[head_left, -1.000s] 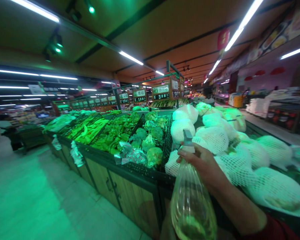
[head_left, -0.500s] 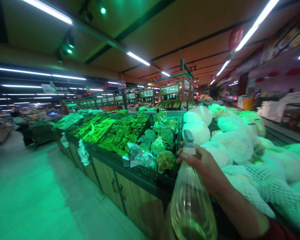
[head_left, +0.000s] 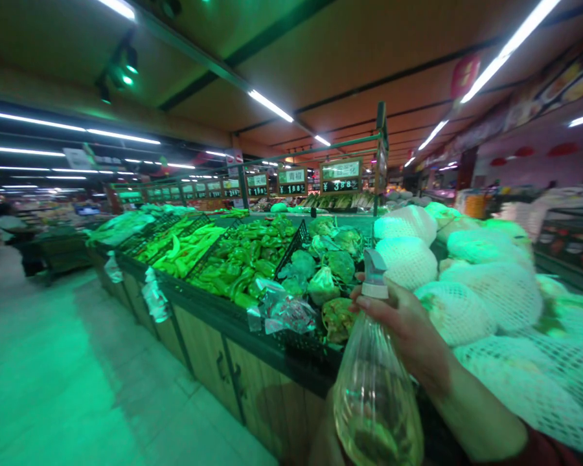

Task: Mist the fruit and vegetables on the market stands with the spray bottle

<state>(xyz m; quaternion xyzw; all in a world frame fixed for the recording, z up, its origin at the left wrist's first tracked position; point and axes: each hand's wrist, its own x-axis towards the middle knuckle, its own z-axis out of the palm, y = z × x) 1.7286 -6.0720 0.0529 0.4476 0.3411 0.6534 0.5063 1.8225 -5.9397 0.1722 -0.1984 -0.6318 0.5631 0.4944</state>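
A clear, ribbed, pear-shaped spray bottle (head_left: 369,388) stands upright in front of me, with a pale collar, a grey head and some yellowish liquid in it. Its neck is gripped by my right hand (head_left: 408,323), fingers wrapped just below and around the collar. Low in the view, my left hand (head_left: 324,427) holds the lower body of the bottle from the left, and most of it is hidden behind the bottle or cut off by the frame. Just beyond the neck lie leafy heads (head_left: 323,285) in a black crate and round vegetables in white foam nets (head_left: 451,310).
Green peppers (head_left: 247,252) fill a neighbouring crate, with a crumpled plastic bag (head_left: 284,310) at the front. The wood-panelled stand (head_left: 199,330) runs along a tiled aisle (head_left: 102,382). Price signs (head_left: 340,178) hang above. A person (head_left: 17,236) stands far left.
My view has shifted, so the crates and netted vegetables sit differently around the bottle. Both hands keep their hold on the spray bottle.
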